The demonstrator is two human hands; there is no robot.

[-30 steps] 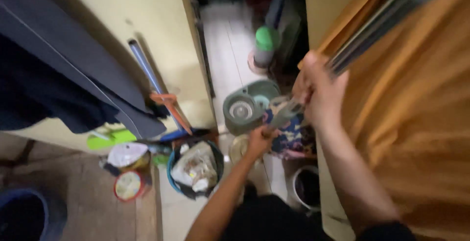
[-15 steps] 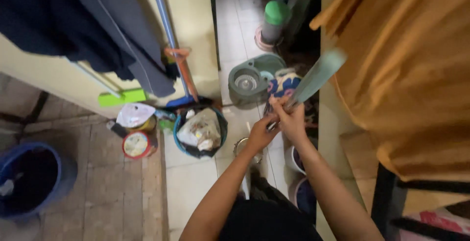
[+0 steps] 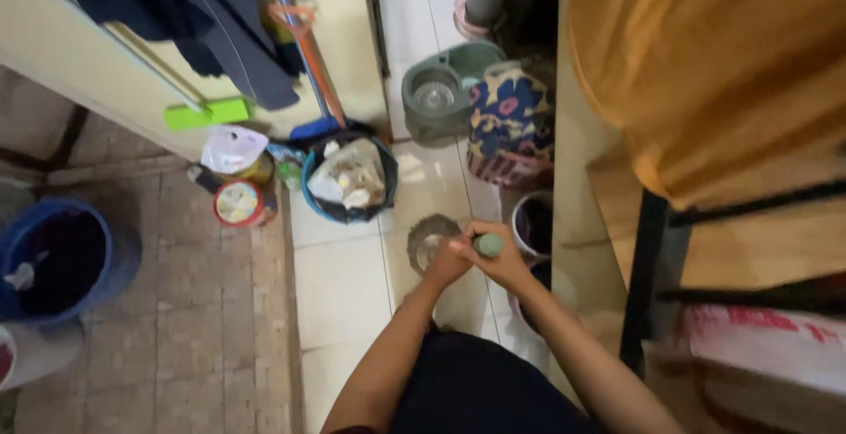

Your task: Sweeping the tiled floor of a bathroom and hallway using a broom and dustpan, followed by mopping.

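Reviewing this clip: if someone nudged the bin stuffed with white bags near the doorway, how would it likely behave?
The bin looks round and wide-based, so it would probably slide on the smooth tile floor rather than tip. Its crumpled white bags rise above the rim, so loose pieces might spill. It is probably light, since the contents look like soft plastic.

Bare tile (image 3: 339,289) beside waste bin (image 3: 350,178)

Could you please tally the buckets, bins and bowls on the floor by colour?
Blue: 2, the tub at the left and the trash bin full of waste.
Grey-green: 1, the mop bucket.
White: 1, the bowl beside the hands.
Total: 4.
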